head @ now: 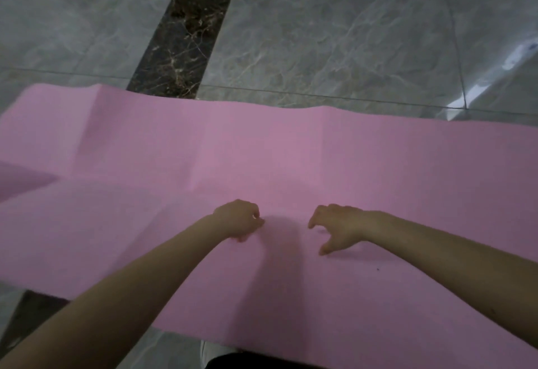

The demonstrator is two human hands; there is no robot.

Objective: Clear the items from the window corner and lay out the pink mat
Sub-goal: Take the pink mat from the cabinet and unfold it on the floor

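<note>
The pink mat point(291, 150) lies spread across the grey marble floor, running from the left edge to the right edge of the view. It shows fold creases, and its left part is still ridged and lifted. My left hand point(240, 218) rests on the mat near its middle with the fingers curled under. My right hand point(337, 227) is just to the right of it, fingers apart and bent, fingertips touching the mat surface. Neither hand holds anything.
Grey marble floor tiles point(334, 33) lie beyond the mat, crossed by a dark brown marble strip point(186, 36). A bright reflection point(518, 57) shines on the floor at the right. A dark patch of floor point(32, 313) shows at the lower left.
</note>
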